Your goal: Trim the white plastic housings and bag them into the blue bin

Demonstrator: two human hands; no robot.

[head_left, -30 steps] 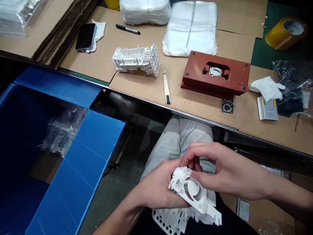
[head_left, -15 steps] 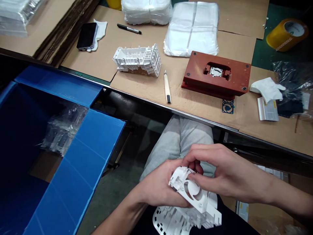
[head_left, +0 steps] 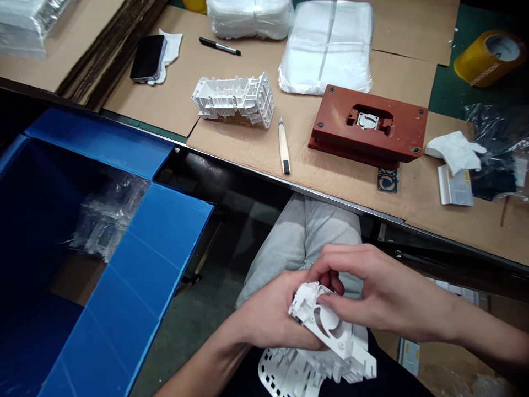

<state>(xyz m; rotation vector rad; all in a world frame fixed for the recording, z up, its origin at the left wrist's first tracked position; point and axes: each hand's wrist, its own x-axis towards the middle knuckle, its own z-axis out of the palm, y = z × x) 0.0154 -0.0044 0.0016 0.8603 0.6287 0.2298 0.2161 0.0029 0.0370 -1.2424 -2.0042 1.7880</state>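
Over my lap, my left hand [head_left: 270, 311] is wrapped round a white plastic housing [head_left: 347, 355] with a round, fan-shaped opening in its face. A slotted, ribbed section of the same white plastic hangs below, down to the frame's bottom edge. My right hand [head_left: 367, 284] is closed at the housing's upper end. Its thumb presses on the face beside the opening, and its curled fingers are partly hidden behind the edge. Whether a small piece sits between those fingertips, I cannot tell.
On the bench lie another white plastic housing [head_left: 235, 100], a craft knife [head_left: 284, 148], a red-brown fixture [head_left: 330, 124], a marker [head_left: 220, 46], a phone [head_left: 147, 58], bundled plastic bags [head_left: 326, 47], a tape roll [head_left: 490, 59] and a white glove [head_left: 454, 151]. A blue box [head_left: 136, 275] stands open at left.
The housing has tilted or shifted very slightly to the right in my hands. Both hands keep nearly the same grip, and the bench view has moved a little with my head.
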